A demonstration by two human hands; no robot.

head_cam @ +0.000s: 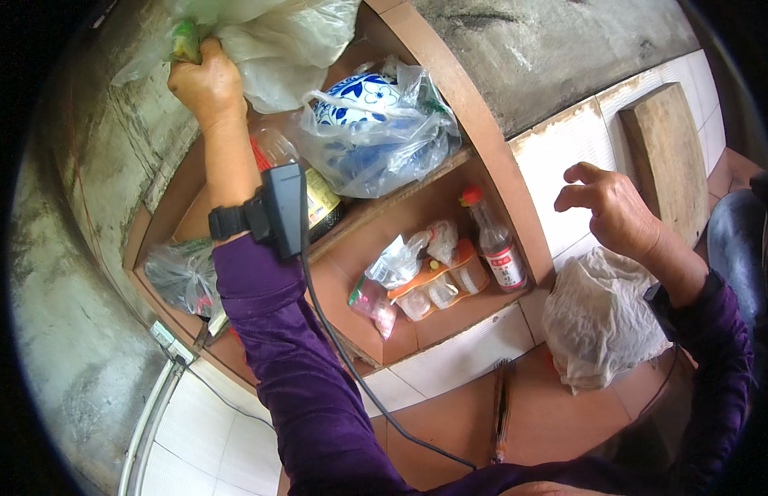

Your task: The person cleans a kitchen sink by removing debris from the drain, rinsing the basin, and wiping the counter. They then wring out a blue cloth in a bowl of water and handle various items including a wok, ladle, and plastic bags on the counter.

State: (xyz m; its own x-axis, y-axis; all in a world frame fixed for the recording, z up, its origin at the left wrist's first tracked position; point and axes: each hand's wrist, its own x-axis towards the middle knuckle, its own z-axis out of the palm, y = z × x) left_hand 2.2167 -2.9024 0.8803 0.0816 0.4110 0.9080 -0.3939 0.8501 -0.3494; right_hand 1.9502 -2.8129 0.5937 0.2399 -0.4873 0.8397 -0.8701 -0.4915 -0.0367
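At the upper left, my left hand (211,84) is raised to the top shelf. It is closed on a green package (186,42), whose contents I cannot make out. Thin, translucent plastic bags (284,43) spread beside and behind it, partly hiding the shelf. My right hand (616,214) hovers at the right with bent fingers apart and nothing in them. Below it, a crumpled white cloth or bag (604,319) covers something on the brown tiled surface. A thick wooden board (666,161) leans against the white tiles beyond this hand.
A blue-and-white patterned vessel (359,99) sits in a plastic bag on the upper shelf. Below are a red-capped bottle (503,257) and an orange seasoning rack (443,285). A black cable (346,347) hangs from my left wrist device. A thin bristled brush (500,409) lies in front.
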